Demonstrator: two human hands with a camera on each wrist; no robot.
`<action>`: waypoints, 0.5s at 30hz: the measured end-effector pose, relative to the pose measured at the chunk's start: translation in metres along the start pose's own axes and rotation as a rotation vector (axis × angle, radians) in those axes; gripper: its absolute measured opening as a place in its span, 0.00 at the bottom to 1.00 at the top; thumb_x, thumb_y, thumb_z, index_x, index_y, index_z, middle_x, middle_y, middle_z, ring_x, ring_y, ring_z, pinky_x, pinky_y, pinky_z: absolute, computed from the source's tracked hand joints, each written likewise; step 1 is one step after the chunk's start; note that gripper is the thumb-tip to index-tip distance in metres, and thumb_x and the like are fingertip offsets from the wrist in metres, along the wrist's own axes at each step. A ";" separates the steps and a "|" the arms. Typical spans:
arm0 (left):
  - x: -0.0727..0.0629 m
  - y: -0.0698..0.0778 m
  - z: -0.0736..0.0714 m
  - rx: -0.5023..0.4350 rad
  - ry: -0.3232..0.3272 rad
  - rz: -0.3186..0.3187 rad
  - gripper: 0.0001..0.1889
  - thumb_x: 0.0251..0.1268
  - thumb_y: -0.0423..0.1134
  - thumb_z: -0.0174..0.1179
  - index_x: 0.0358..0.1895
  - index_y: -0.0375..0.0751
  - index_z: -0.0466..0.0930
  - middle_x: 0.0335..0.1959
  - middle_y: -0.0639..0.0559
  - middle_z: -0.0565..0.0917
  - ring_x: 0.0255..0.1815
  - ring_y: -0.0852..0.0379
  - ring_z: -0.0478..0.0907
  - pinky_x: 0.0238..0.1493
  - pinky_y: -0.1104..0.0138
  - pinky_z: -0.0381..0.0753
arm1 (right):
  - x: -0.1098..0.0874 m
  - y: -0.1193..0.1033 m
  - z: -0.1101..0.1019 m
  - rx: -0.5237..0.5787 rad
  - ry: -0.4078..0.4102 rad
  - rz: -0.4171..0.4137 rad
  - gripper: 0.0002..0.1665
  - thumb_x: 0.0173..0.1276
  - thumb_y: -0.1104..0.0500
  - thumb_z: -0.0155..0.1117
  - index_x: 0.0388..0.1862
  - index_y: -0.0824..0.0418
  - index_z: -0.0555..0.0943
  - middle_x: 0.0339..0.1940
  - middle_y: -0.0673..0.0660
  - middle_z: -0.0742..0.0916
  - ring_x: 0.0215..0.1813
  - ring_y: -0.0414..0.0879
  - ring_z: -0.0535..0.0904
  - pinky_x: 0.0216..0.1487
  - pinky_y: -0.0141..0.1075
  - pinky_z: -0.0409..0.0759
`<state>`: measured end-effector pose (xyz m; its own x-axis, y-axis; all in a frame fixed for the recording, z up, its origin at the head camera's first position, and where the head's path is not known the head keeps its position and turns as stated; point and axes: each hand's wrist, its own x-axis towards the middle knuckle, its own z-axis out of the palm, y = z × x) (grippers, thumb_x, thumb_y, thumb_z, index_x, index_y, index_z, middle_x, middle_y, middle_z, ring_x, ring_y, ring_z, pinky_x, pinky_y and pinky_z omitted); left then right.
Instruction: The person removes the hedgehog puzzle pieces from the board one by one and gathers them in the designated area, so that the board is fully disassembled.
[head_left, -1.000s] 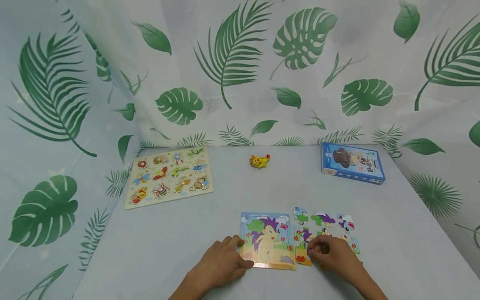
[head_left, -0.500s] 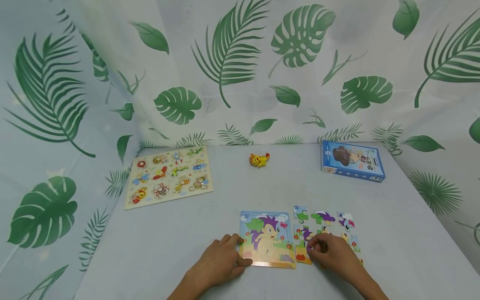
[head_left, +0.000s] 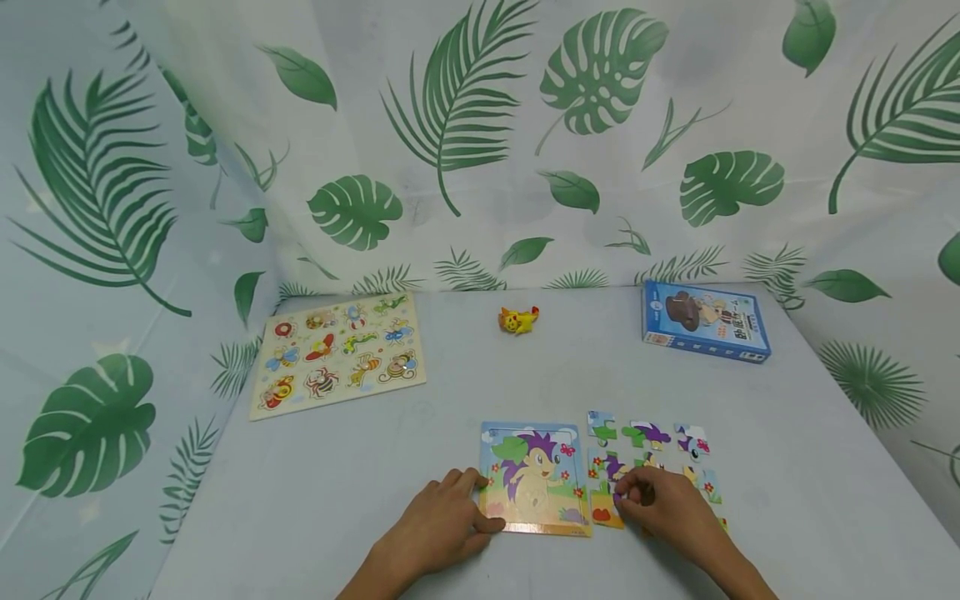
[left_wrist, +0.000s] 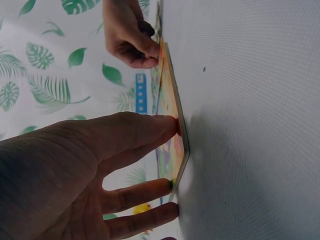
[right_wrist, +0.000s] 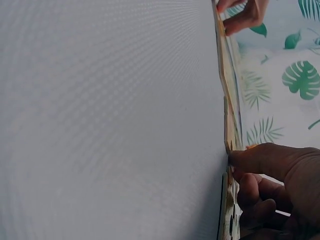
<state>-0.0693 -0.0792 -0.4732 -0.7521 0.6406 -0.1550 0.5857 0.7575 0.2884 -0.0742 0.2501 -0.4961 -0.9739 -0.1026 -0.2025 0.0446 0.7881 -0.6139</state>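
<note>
A square hedgehog puzzle board (head_left: pixel 536 529) lies flat on the table. At its left side and near left corner, my left hand (head_left: pixel 444 518) rests with fairly straight fingers, the thumb touching the corner. In the left wrist view, the thumb and fingers (left_wrist: pixel 135 196) touch the board's edge. Right of the board lie several loose jigsaw pieces (head_left: pixel 604 510) in rough rows. Over them, my right hand (head_left: pixel 671 510) pinches a partly purple puzzle piece (head_left: pixel 618 501) between thumb and curled fingers, mostly hidden by the hand. The right wrist view shows the thumb (right_wrist: pixel 265 159) low at the pieces.
An insect peg puzzle (head_left: pixel 337 354) lies at the back left. A small yellow toy figure (head_left: pixel 517 321) sits at the back middle, and a blue box (head_left: pixel 705 323) at the back right. Leaf-printed curtains (head_left: pixel 480 142) stand behind and beside the white table (head_left: pixel 375 467).
The head view has shifted slightly. Both hands, the board and the pieces stay in place.
</note>
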 end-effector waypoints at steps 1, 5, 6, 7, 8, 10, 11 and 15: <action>0.000 0.000 0.000 -0.003 0.000 -0.001 0.10 0.64 0.55 0.64 0.46 0.66 0.89 0.56 0.54 0.75 0.52 0.57 0.70 0.42 0.60 0.76 | 0.000 0.000 0.000 -0.002 0.000 -0.002 0.09 0.56 0.60 0.77 0.31 0.53 0.82 0.23 0.46 0.77 0.27 0.41 0.70 0.27 0.33 0.68; 0.000 0.000 0.001 -0.012 -0.001 -0.006 0.09 0.64 0.55 0.65 0.45 0.66 0.89 0.56 0.54 0.75 0.52 0.57 0.70 0.42 0.61 0.76 | -0.001 0.001 0.000 -0.010 -0.004 -0.022 0.08 0.57 0.60 0.76 0.31 0.53 0.83 0.22 0.45 0.76 0.26 0.40 0.70 0.26 0.33 0.69; 0.000 0.000 0.001 -0.015 -0.001 -0.007 0.09 0.64 0.54 0.65 0.46 0.66 0.89 0.56 0.54 0.75 0.52 0.57 0.70 0.42 0.61 0.76 | -0.001 0.001 0.000 -0.008 -0.006 -0.026 0.08 0.57 0.60 0.76 0.31 0.53 0.83 0.23 0.45 0.77 0.26 0.40 0.70 0.26 0.32 0.69; 0.000 0.000 0.001 -0.019 -0.002 -0.007 0.09 0.64 0.54 0.65 0.46 0.66 0.88 0.56 0.54 0.75 0.52 0.57 0.70 0.42 0.61 0.76 | -0.002 0.002 -0.001 -0.004 -0.007 -0.029 0.08 0.58 0.60 0.75 0.32 0.52 0.83 0.23 0.45 0.77 0.26 0.40 0.70 0.26 0.32 0.69; 0.000 0.000 0.001 -0.024 -0.002 -0.006 0.09 0.63 0.53 0.66 0.46 0.66 0.88 0.56 0.53 0.75 0.52 0.57 0.70 0.42 0.61 0.76 | -0.002 0.002 -0.002 0.003 -0.009 -0.034 0.06 0.59 0.60 0.75 0.32 0.53 0.84 0.23 0.44 0.78 0.26 0.40 0.71 0.25 0.33 0.70; 0.000 -0.001 0.001 -0.035 -0.006 -0.004 0.10 0.63 0.51 0.66 0.46 0.67 0.88 0.57 0.53 0.75 0.52 0.57 0.70 0.43 0.61 0.76 | -0.003 0.002 -0.005 0.017 -0.008 -0.036 0.04 0.62 0.60 0.72 0.34 0.53 0.85 0.23 0.44 0.79 0.25 0.40 0.71 0.25 0.33 0.71; 0.000 -0.002 0.001 -0.037 -0.004 0.002 0.10 0.63 0.51 0.66 0.47 0.67 0.88 0.56 0.53 0.76 0.52 0.57 0.71 0.44 0.61 0.76 | -0.003 0.001 -0.008 0.022 -0.005 -0.032 0.03 0.63 0.60 0.71 0.35 0.53 0.85 0.24 0.44 0.80 0.25 0.41 0.72 0.25 0.33 0.71; 0.003 -0.011 -0.004 -0.064 0.041 0.034 0.10 0.65 0.49 0.65 0.47 0.62 0.89 0.54 0.54 0.79 0.52 0.58 0.75 0.46 0.61 0.76 | 0.000 -0.003 -0.025 0.002 0.044 -0.057 0.05 0.68 0.57 0.67 0.41 0.56 0.86 0.28 0.45 0.81 0.28 0.42 0.72 0.26 0.33 0.71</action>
